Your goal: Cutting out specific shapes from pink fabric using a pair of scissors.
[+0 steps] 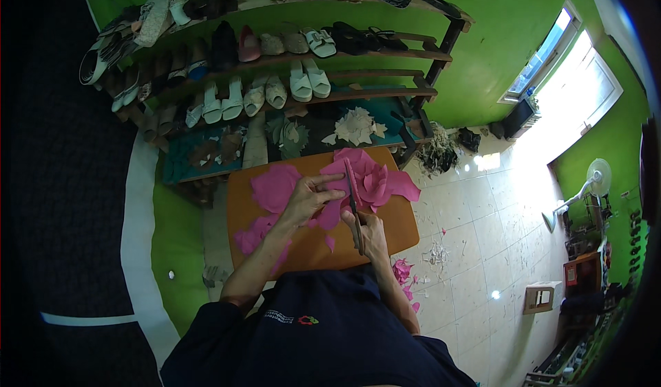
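On an orange board [389, 228] lie several pink cut-out pieces of sheet material [275, 186]. My left hand [308, 197] presses on and pinches one pink piece [329, 215] near the board's middle. My right hand [368, 234] is closed on the handle of a pair of scissors [353, 197], whose blades point away from me across the pink sheet [375, 180]. The two hands are close together, about a hand's width apart.
Behind the board stand wooden shelves [385, 55] full of sandals and shoes, with cut leaf-like shapes [354, 127] on the lowest level. Pink scraps [403, 273] lie on the white tiled floor at right. A standing fan [585, 187] and a bright window [551, 49] are far right.
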`<state>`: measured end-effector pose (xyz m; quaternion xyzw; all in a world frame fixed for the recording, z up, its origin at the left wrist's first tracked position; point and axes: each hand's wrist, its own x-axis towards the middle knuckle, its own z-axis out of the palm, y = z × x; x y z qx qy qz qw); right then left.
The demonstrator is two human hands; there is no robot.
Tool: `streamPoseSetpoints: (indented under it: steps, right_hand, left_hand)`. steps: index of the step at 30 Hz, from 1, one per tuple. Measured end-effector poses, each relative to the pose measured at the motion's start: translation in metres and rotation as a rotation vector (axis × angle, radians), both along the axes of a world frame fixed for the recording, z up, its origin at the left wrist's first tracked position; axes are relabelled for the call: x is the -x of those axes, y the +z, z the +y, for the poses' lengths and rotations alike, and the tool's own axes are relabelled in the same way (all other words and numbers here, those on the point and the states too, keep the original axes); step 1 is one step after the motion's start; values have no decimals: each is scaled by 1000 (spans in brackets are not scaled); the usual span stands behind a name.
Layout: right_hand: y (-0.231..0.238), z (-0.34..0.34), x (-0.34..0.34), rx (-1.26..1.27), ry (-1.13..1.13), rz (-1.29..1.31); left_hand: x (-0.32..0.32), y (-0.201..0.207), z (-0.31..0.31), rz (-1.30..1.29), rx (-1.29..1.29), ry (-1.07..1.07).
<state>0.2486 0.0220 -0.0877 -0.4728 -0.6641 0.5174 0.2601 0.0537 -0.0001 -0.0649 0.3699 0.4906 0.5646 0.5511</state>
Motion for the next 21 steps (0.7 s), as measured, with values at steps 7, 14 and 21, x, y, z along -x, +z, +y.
streamPoseSetpoints:
  steps: [7, 14, 21]
  right_hand:
    - [5, -13, -3, 198, -78, 34]
    - [-6, -14, -14, 193, 98, 87]
    - [1, -7, -19, 227, 172, 80]
  left_hand:
    - [0, 5, 0, -214, 15, 117]
    - [29, -6, -1, -216, 65, 29]
    - [45, 4, -2, 11, 40, -134]
